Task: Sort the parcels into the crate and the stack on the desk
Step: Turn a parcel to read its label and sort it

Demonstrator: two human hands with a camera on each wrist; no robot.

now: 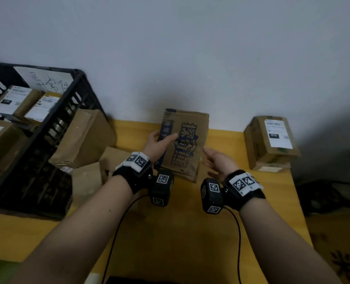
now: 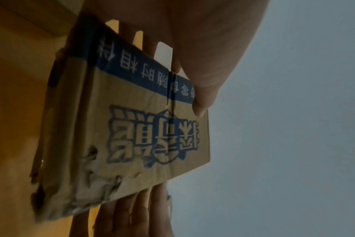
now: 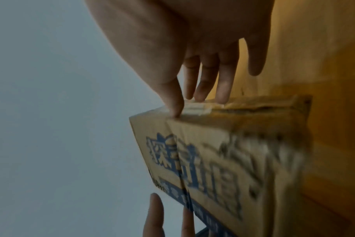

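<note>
Head: printed carton [image 1: 183,143] tilted up off the desk [image 1: 241,201], probably to check its faces before sorting; crate [image 1: 39,128] on the left.
Left wrist: left hand [image 2: 192,52] grasps one carton edge, thumb over the printed face.
Right wrist: right hand [image 3: 192,52] fingertips just touch the opposite edge, fingers straight, no grasp.

- The crate [image 1: 47,128] runs off the left edge, so its parcels there are only partly seen.
- Print on the labelled box [image 1: 272,140] is too small to read.
- The printed box's [image 3: 223,160] near end is smeared by blur in the right wrist view.
- The left fingers [image 2: 150,44] disappear behind it.
</note>
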